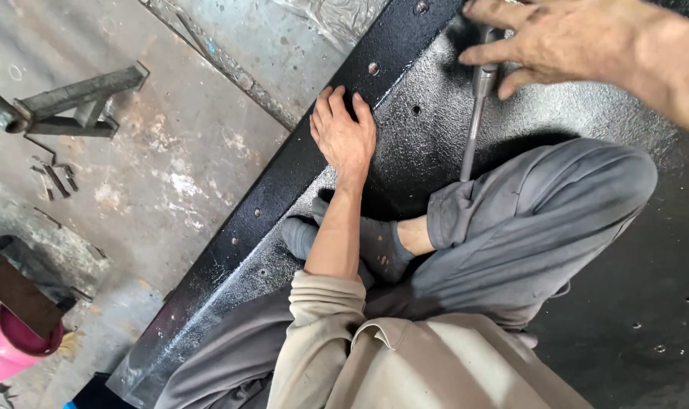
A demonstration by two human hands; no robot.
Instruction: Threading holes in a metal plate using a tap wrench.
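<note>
I sit cross-legged on a large black painted metal panel (632,227) with a raised rim along its left side. My left hand (344,135) lies flat, fingers spread, on the rim beside a bolt hole (416,110). My right hand (556,42) is at the top right, its fingers around the top of a long metal tool (473,121) that stands nearly upright on the panel. Its lower end is hidden behind my grey trouser knee (556,204).
Stained concrete floor (170,151) stretches to the left. A grey steel bracket (72,102) and small metal scraps (53,178) lie at the far left. A pink container (7,348) sits at the lower left. Clear plastic sheeting (337,15) lies at the top.
</note>
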